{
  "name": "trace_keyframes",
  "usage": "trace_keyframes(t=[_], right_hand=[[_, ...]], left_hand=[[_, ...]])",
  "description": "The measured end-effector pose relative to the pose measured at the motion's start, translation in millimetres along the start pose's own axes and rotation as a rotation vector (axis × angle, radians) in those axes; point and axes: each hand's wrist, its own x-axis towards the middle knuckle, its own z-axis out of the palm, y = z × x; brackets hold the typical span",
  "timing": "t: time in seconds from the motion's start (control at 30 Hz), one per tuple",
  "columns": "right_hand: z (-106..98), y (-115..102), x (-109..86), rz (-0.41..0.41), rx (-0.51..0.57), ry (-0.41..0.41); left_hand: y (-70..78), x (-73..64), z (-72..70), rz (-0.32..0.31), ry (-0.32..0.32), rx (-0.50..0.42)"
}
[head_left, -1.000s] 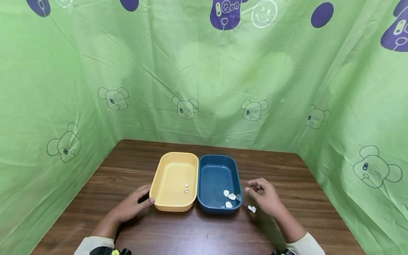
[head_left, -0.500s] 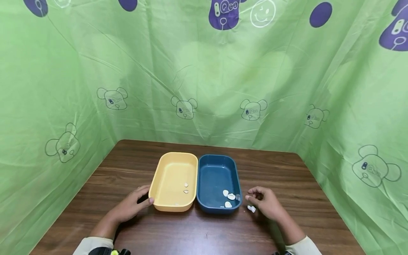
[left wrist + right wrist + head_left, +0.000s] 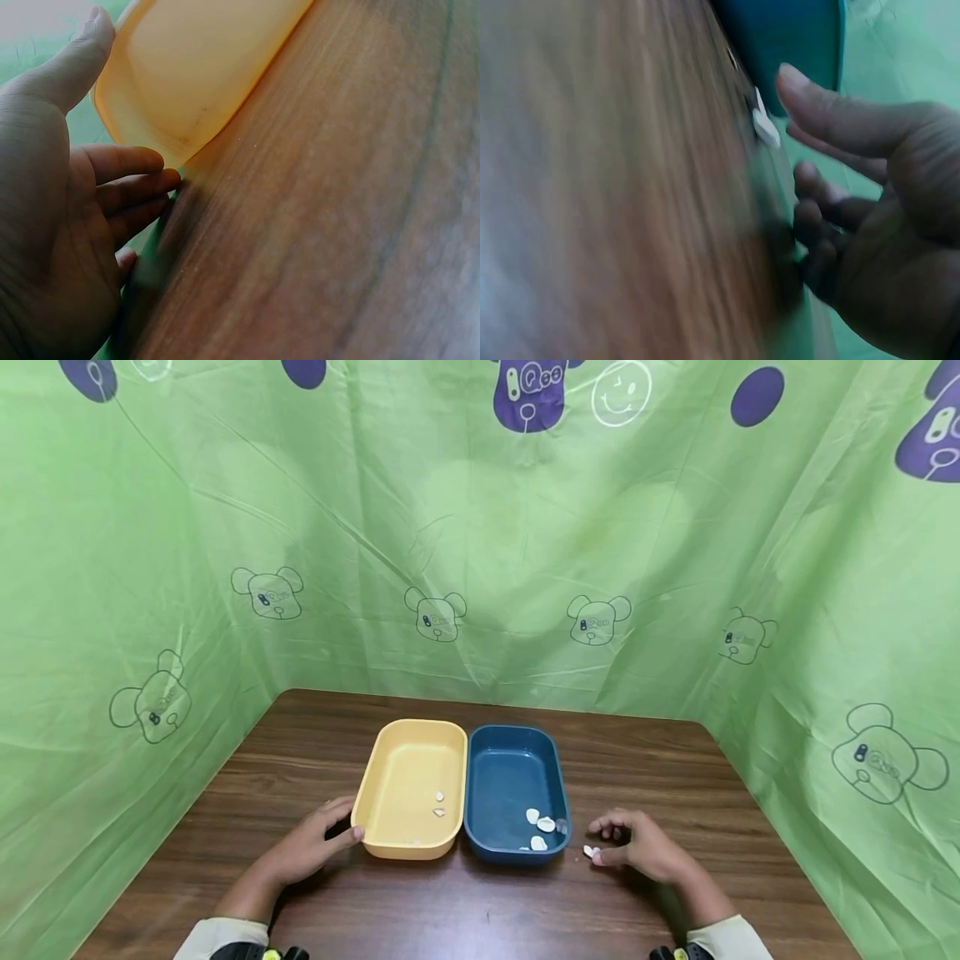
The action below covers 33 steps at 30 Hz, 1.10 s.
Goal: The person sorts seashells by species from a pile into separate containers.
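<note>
In the head view a yellow tray [image 3: 408, 852] stands beside a dark blue tray [image 3: 517, 856]. My left hand [image 3: 311, 847] rests against the yellow tray's near left corner, thumb at the rim and relaxed fingers beside the outer wall; the left wrist view shows this too. Small white shell-like pieces [image 3: 591, 852] lie on the table right of the blue tray. Just beside them is my right hand [image 3: 641, 845], its thumb and fingers apart. From the right wrist, a white piece [image 3: 766, 129] appears near the thumb tip, with no visible grip on it.
Two small pale pieces [image 3: 438, 812] lie inside the yellow tray. Several white pieces [image 3: 546, 824] and a translucent one sit at the near end of the blue tray. The brown wooden table [image 3: 480, 918] is enclosed by a green printed curtain [image 3: 517, 652].
My right hand has come down toward the near side, its thumb now beside the white pieces on the table. The left hand and both trays stay in place.
</note>
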Motion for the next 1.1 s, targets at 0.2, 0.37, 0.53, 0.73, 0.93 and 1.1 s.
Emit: trace_keyframes(t=[0.2, 0.37, 0.53, 0.73, 0.93, 1.1], right_hand=[[-7.7, 12.4, -1.7, -0.036, 0.043, -0.043], [-7.3, 15.4, -0.8, -0.055, 0.039, -0.044], [-7.4, 15.4, -1.6, -0.093, 0.053, -0.058], [-6.8, 15.0, -1.5, -0.105, 0.036, -0.064], [-4.7, 15.3, -0.8, -0.106, 0.032, -0.066], [-4.5, 14.3, -0.9, -0.102, 0.022, -0.061]], left_hand=[[0.8, 0.5, -1.3, -0.010, -0.005, -0.018], [0.6, 0.6, -3.2, -0.027, -0.010, -0.028], [0.1, 0.7, -1.9, -0.035, -0.022, -0.045], [-1.7, 0.5, -0.9, -0.036, -0.022, -0.047], [-1.5, 0.8, -1.6, -0.037, -0.019, -0.025], [-1.0, 0.6, -0.8, -0.024, -0.017, -0.026]])
